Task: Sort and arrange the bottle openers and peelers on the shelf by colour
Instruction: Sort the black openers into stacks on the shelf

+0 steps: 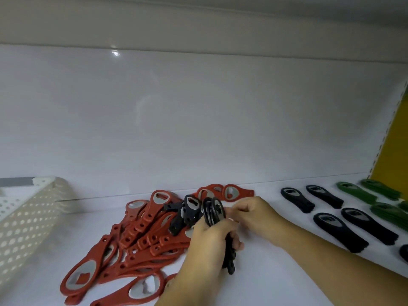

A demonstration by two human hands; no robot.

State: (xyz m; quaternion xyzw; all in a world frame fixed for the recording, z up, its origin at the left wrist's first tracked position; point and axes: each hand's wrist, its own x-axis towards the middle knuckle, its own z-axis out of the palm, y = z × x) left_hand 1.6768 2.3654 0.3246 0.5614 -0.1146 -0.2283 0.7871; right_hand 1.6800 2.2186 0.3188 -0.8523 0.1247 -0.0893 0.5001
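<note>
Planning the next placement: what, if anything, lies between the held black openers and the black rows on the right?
Nothing visible. The left hand grips the black bundle; bare white shelf separates it from the black rows.

A single head-worn wide-angle view looks forward and slightly down into a white shelf bay [276, 250], close enough that both forearms enter from 5 and 6 o'clock and fill the lower middle. The glossy white back panel [198, 118] takes up the upper half, and the underside of the shelf above crosses at 12 o'clock. A cream perforated plastic basket [28, 217] is cut off at 9 o'clock, a yellow side panel [395, 138] at 3 o'clock (edges bow from the lens). No second view overlaps it.
</note>
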